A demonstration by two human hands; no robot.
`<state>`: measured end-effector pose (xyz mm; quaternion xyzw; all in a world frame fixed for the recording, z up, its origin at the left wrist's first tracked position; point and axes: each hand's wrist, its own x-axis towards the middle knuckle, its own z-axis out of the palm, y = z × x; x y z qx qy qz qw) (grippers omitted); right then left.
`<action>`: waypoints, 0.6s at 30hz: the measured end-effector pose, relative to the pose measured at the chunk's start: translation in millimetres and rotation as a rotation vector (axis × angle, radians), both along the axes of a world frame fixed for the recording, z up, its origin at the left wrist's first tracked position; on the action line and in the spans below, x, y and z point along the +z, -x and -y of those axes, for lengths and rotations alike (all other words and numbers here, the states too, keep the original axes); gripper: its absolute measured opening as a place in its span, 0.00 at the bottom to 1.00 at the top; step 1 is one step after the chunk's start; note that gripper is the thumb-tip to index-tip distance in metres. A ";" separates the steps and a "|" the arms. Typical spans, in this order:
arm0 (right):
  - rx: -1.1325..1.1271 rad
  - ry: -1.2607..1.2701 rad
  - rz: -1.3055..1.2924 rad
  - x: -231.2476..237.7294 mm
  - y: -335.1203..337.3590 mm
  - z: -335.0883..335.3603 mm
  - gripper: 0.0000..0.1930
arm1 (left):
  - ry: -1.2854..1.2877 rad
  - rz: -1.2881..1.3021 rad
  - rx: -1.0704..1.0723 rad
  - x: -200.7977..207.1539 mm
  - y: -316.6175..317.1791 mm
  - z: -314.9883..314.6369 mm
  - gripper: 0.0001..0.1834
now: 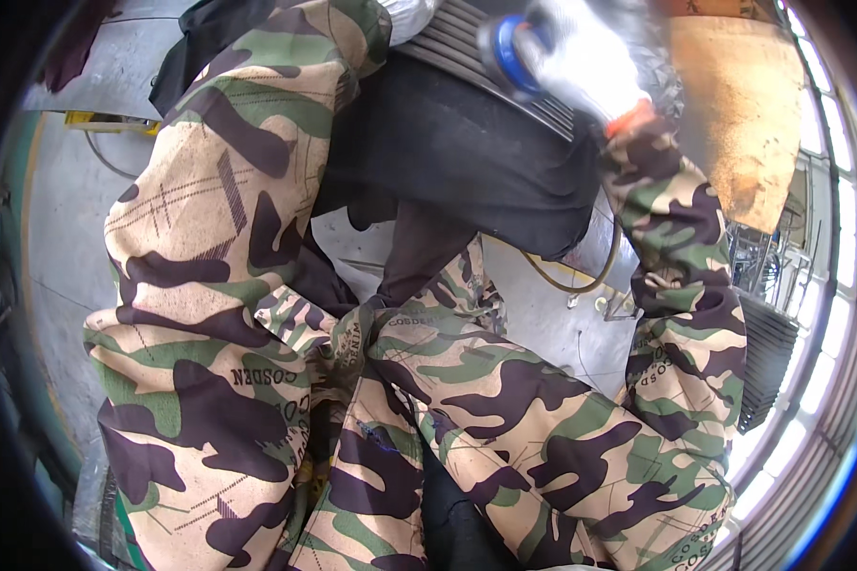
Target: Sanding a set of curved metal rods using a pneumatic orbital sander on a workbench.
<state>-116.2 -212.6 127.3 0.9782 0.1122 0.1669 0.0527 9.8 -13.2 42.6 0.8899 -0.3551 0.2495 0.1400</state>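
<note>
Blue round tool: over the ribbed metal panel; gloved right hand wrapped round it, seemingly for control. Gloved left hand: at panel's left side, grip untellable, perhaps steadying. Black cloth: beneath panel, probably padding.

1 head-worn fisheye camera, the left of 2, looks steeply down and forward from just above the baggy camouflage-patterned fabric clothing, which fills the near view; the black-cloth-covered bench and white-gloved right hand appear farther off.
</note>
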 end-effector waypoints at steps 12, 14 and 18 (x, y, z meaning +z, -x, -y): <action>0.040 0.010 -0.062 3.8 27.5 5.3 0.12 | 0.004 -0.014 -0.014 6.2 4.8 -2.2 0.29; -0.039 0.008 -0.070 7.8 31.6 14.5 0.12 | 0.019 -0.044 -0.096 7.8 2.7 10.9 0.29; -0.114 -0.018 -0.038 -1.6 19.8 31.4 0.12 | 0.017 0.052 -0.038 -6.5 1.5 -4.8 0.30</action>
